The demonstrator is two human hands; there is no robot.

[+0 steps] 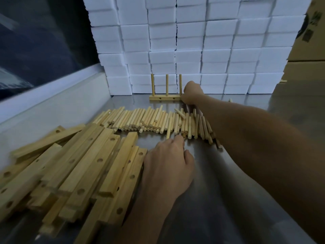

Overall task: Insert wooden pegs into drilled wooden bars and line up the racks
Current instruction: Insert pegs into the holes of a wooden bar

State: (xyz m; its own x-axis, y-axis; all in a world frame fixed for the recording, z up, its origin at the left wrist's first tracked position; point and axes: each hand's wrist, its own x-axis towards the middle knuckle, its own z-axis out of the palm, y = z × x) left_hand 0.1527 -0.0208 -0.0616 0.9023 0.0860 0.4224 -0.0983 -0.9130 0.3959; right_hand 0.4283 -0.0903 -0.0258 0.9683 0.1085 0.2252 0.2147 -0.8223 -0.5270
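Observation:
A finished rack (165, 98), a wooden bar with three upright pegs, stands at the back of the metal table (219, 199) against the white blocks. My right hand (192, 93) is stretched out and closed around the rack's right end. A row of loose wooden pegs (151, 120) lies across the middle of the table. A heap of drilled wooden bars (73, 173) fills the near left. My left hand (168, 164) rests palm down beside the heap, fingertips at the pegs' near edge; whether it holds anything is hidden.
A wall of stacked white foam blocks (190, 46) closes off the back of the table. Cardboard boxes (309, 43) stand at the right. A raised white ledge (44, 92) runs along the left side. A stray peg (230, 100) lies near the blocks.

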